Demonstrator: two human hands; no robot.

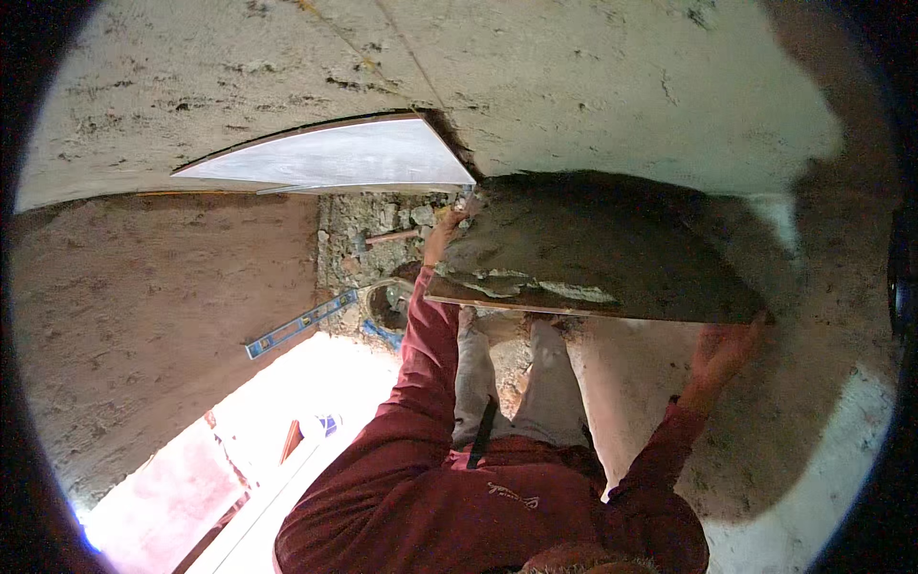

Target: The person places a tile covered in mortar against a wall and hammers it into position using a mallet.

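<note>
A large panel (574, 249), its visible face spread with dark grey mortar and a few lighter ridges, is held across my body at leg height. My left hand (443, 234) grips its left side, fingers closed at the edge near the upper corner. At the lower right corner, my right hand (732, 349) is closed on the edge, its fingertips partly hidden. Just beyond the panel's upper left corner, a white tile (354, 153) with a curved top edge sits against the plastered wall (574, 77), with thin strings running down the wall above it.
A blue spirit level (295, 327) slants at left beside a brownish plastered surface (163, 325). A hammer (387, 237) lies on rubble (339, 220), near a dark round container or hole (387, 308) and a blue object (381, 335). Bright light fills an opening at lower left.
</note>
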